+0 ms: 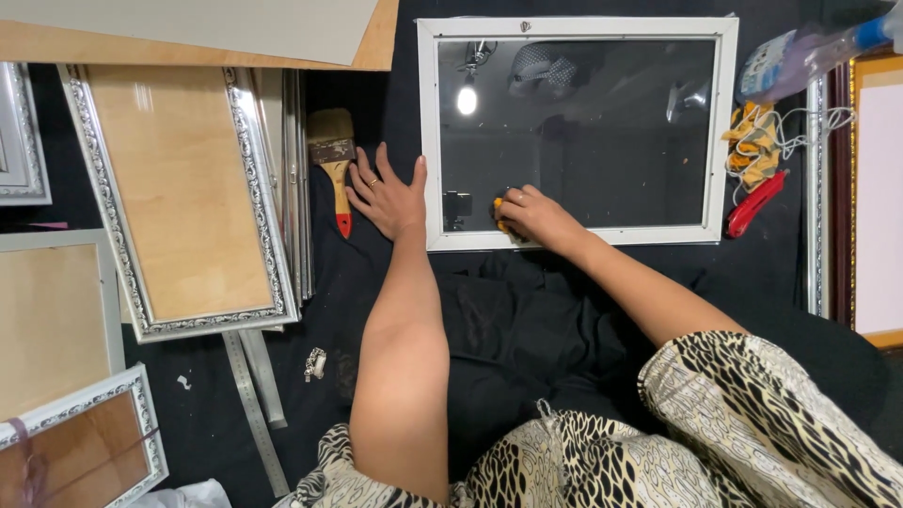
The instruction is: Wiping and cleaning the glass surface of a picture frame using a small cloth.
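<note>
White rectangular glazed picture frame (pixel 576 28): stiff, glass fragile, slippery; hold by edges. Left hand (pixel 388 196) fingers spread flat beside it. Right hand (pixel 534 216) fingers clamp yellow cloth (pixel 499 214) on glass.

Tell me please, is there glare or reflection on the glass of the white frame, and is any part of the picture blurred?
Head view: the glass in the white frame mirrors a bright lamp spot and dim room shapes; the right hand presses a yellow cloth on it, the left hand lies flat beside the frame. Head view: the spray bottle at the top right looks soft; the rest is sharp.
</note>
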